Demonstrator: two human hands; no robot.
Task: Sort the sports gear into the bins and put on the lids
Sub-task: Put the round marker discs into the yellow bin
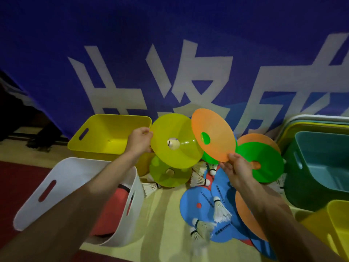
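Note:
My left hand pinches the rim of a yellow disc cone, held up beside the yellow bin. My right hand pinches the lower edge of an orange disc cone, raised over the pile. On the floor below lie another yellow cone, a green cone, blue cones, an orange cone and several white shuttlecocks. A white bin at my left holds a red ball, partly hidden by my forearm.
A teal bin stands at the right, with stacked lids behind it and a yellow bin in front. A blue banner with white characters hangs right behind the pile. Red mat at left.

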